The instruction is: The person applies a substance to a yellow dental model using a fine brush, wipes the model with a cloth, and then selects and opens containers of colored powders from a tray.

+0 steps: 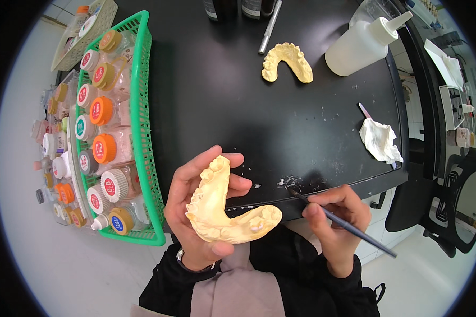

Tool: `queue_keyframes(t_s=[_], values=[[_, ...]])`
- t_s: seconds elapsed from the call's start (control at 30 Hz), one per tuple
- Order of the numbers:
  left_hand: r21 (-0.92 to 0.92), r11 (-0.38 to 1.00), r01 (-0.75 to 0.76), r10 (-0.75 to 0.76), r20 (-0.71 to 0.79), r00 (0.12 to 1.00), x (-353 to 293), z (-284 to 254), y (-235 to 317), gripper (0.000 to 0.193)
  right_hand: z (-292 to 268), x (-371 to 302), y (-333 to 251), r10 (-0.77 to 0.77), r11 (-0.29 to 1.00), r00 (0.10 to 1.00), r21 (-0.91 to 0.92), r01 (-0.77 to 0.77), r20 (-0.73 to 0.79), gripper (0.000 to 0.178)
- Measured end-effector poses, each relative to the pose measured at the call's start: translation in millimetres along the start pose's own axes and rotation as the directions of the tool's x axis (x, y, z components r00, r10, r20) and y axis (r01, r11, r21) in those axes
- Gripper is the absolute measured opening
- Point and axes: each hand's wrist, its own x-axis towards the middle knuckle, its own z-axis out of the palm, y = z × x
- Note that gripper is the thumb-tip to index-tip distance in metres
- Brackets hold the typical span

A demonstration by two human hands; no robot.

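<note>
My left hand grips a yellow plaster dental cast shaped like a horseshoe, its row of teeth along the outer edge. A small whitish patch shows on a tooth at the cast's right end. In my right hand is a thin dark brush, pinched between thumb and fingers. Its tip points at white smears near the front edge of the black table. Whether the tip touches them I cannot tell. A second, smaller yellow dental cast lies farther back.
On the left, a green basket holds several capped bottles. A white squeeze bottle stands at the back right, beyond a crumpled white tissue. A metal rod and dark bottles are at the back. A black chair stands right.
</note>
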Motion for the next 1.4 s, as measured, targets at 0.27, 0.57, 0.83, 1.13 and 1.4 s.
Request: queue_keyframes(t_s=[0.27, 0.57, 0.83, 1.13, 1.4], values=[[-0.070, 0.997, 0.021, -0.014, 0.090, 0.996, 0, -5, 4, 0.101, -5, -3, -13, 0.005, 0.825, 0.993, 0.561, -0.073, 0.121, 0.021], [-0.084, 0.996, 0.018, -0.006, 0.136, 0.991, 0, -7, 5, 0.097, 34, -15, -33, -0.562, 0.825, 0.824, 0.123, 0.551, 0.077, 0.024], [-0.087, 0.996, -0.002, 0.016, 0.164, 0.986, 0, -8, 2, 0.098, 39, -23, -27, -0.590, 0.807, 0.807, -0.019, 0.591, 0.014, 0.023], [-0.091, 0.994, -0.059, 0.078, 0.219, 0.973, 0, -14, -1, 0.097, 38, -25, -28, -0.589, 0.806, 0.808, -0.054, 0.590, 0.031, 0.023], [-0.115, 0.990, -0.082, 0.109, 0.246, 0.963, 0, -17, -3, 0.098, 33, -24, -31, -0.586, 0.800, 0.802, -0.075, 0.595, 0.117, 0.023]])
